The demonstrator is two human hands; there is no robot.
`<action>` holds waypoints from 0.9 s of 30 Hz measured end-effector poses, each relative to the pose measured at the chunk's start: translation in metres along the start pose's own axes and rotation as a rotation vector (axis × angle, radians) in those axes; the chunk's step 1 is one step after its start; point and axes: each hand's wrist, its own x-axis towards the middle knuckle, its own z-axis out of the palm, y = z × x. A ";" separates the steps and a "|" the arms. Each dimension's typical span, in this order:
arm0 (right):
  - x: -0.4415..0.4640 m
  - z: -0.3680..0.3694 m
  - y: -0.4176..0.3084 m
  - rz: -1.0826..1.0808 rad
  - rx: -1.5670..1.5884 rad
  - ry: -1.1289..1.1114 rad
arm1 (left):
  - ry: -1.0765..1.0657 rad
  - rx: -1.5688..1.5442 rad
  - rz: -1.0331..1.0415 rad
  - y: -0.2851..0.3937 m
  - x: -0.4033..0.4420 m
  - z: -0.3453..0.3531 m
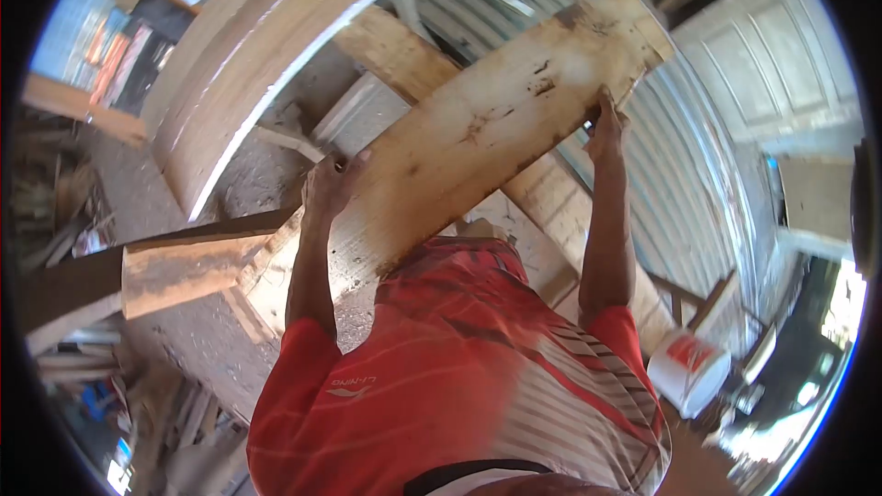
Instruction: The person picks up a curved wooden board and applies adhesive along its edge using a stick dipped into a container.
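Note:
A wide wooden plank (469, 129) with dark stains and cracks slants across the view in front of my body, its far end up at the right. My left hand (333, 186) grips its left edge near the lower end, thumb on the upper face. On the opposite edge, closer to the far end, my right hand (604, 124) is closed around the wood. The fingers under the plank are hidden on both sides. Beneath it, another long beam (551, 197) crosses at an angle.
Large curved-looking sheets (248, 46) stand at the upper left. Corrugated metal (684, 165) lies along the right, near a white panelled door (767, 55). A white bucket (689, 372) sits at the lower right. A timber piece (184, 271) and scrap wood are at the left.

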 end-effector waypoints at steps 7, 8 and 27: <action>0.027 0.015 0.000 0.111 0.008 -0.126 | 0.043 0.031 -0.047 0.009 0.014 -0.007; 0.030 0.020 0.002 0.119 0.039 -0.107 | 0.034 0.044 -0.060 0.010 0.016 -0.009; 0.059 0.050 -0.004 0.151 0.134 -0.073 | 0.101 -1.743 -0.514 -0.096 -0.230 0.054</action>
